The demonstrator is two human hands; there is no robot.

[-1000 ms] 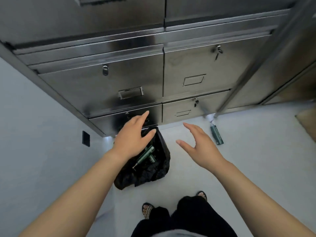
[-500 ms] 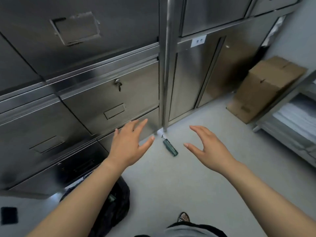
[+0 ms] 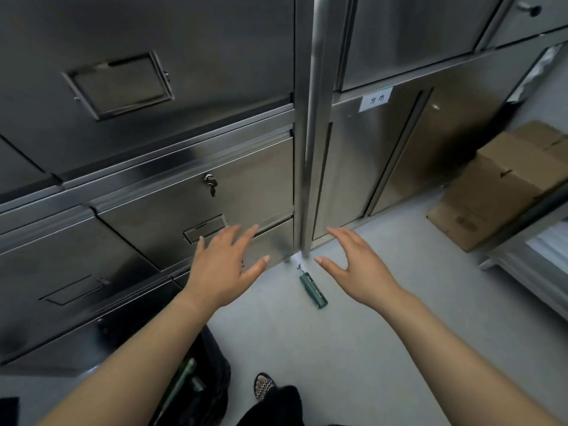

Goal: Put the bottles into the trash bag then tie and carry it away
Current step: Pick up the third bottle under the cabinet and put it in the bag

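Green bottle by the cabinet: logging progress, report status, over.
Left hand open, right hand open, both empty. Green bottle lying on floor, untouched. Nothing blocks it.

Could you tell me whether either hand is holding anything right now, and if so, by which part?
Nothing is held. The left hand and right hand are both open and empty above the floor; the green bottle lies untouched between them.

Setting: storage or utility room, institutional type. Evidence: stainless-steel cabinets (image 3: 153, 118) fill the upper left and centre, their drawers fitted with a key lock (image 3: 210, 181). Paper label (image 3: 375, 99) at upper centre. Cardboard box (image 3: 491, 192) on grey floor (image 3: 338, 348), right. Steel rack (image 3: 522, 259) at right edge.
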